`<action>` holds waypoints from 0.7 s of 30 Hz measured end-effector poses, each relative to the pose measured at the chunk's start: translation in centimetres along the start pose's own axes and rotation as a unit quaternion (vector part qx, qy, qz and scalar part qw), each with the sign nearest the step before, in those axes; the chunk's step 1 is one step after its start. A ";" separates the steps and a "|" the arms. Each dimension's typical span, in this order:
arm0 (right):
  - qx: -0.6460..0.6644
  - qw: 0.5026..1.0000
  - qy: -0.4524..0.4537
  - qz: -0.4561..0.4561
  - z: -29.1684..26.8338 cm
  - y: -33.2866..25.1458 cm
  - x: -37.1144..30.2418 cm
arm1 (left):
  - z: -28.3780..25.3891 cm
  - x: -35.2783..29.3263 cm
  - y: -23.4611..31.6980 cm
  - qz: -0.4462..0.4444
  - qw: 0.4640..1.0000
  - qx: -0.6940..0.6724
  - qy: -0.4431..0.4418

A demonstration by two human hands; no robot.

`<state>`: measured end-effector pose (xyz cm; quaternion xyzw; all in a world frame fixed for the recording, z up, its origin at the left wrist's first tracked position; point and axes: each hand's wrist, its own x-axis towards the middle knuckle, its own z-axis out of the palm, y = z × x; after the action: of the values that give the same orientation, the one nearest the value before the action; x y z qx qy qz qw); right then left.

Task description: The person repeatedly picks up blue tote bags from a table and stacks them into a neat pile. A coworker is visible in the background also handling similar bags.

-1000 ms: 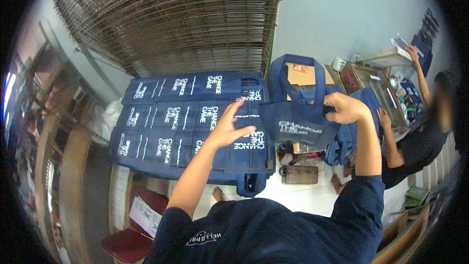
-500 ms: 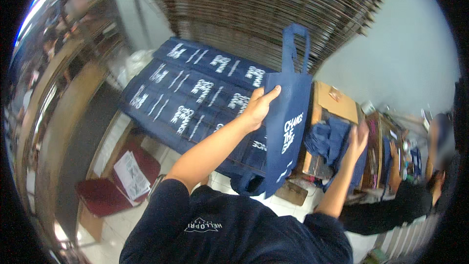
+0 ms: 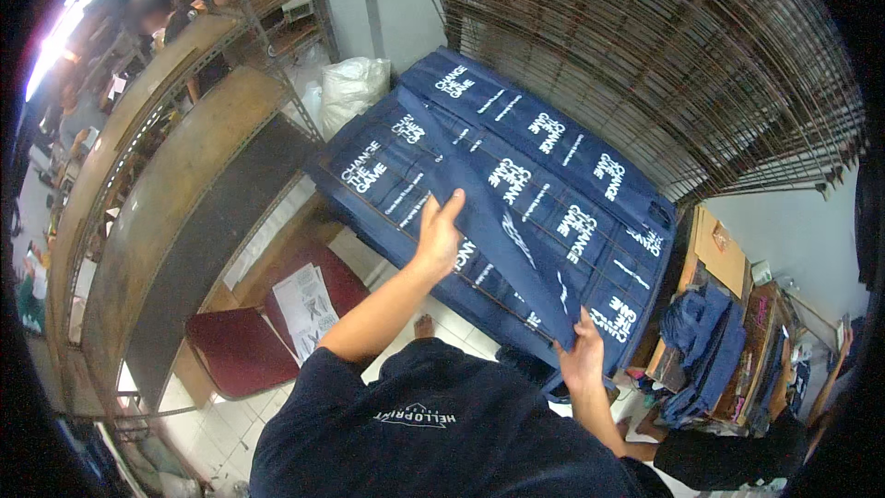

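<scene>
A dark blue fabric tote bag [image 3: 498, 221] with white print hangs slantwise over the rack, seen nearly edge-on. At its near edge my left hand [image 3: 440, 232] grips it, thumb up. The bag's lower right end is pinched in my right hand [image 3: 581, 355]. Beneath it, rows of similar blue printed bags [image 3: 590, 138] lie flat on a thin wire drying rack [image 3: 429, 288]. Part of those rows is hidden by the held bag.
Tall wire racks [image 3: 636, 46] lean at the back right. Dark red chairs [image 3: 241, 350] with printed sheets [image 3: 304, 312] stand left. At right, blue cloth [image 3: 701, 332] is heaped by a cardboard piece [image 3: 722, 244], near another person's dark sleeve [image 3: 728, 452]. A white plastic sack [image 3: 355, 92] sits behind.
The bag has swung from upright at the right to slanting over the laid-out bags. My right hand, empty before, has come to its lower end. The view has turned rightward.
</scene>
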<state>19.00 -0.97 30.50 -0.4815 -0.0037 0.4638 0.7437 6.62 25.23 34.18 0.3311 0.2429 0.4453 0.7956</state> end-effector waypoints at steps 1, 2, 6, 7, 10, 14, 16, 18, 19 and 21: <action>-0.003 0.999 -0.031 -0.022 1.6 0.4 1.6 | -1.6 1.3 1.1 -0.002 1.000 0.003 0.004; -0.033 0.999 -0.020 -0.035 2.5 1.2 3.9 | -2.8 2.9 2.1 -0.011 1.000 -0.010 0.011; -0.082 0.994 -0.042 -0.062 10.0 1.7 12.2 | -6.6 10.3 7.1 -0.074 0.994 0.017 0.076; -0.086 0.994 -0.040 -0.055 12.8 1.5 13.5 | -8.1 12.9 7.8 -0.070 0.993 0.028 0.095; -0.110 0.986 -0.035 -0.123 17.8 3.0 18.6 | -13.1 20.9 10.7 -0.073 0.997 -0.024 -0.011; -0.055 0.987 -0.007 -0.154 23.2 6.0 24.5 | -12.8 23.9 15.8 0.029 0.997 0.065 -0.013; -0.037 0.985 -0.014 -0.167 24.6 8.8 28.3 | -15.5 24.2 16.6 0.018 0.991 0.106 0.079; -0.031 0.986 -0.014 -0.163 25.7 11.2 31.5 | -18.6 22.9 15.8 0.026 0.980 0.127 0.149; -0.011 0.980 -0.005 -0.198 24.8 13.4 34.6 | -19.9 21.8 15.1 0.020 0.974 0.150 0.171; -0.042 0.980 0.026 -0.190 25.9 15.6 36.7 | -23.6 17.6 14.0 0.019 0.962 0.197 0.188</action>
<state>17.50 44.55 16.97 -0.5149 -0.0955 0.3005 0.7972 -8.62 53.29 27.32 0.3962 0.4646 0.4577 0.6463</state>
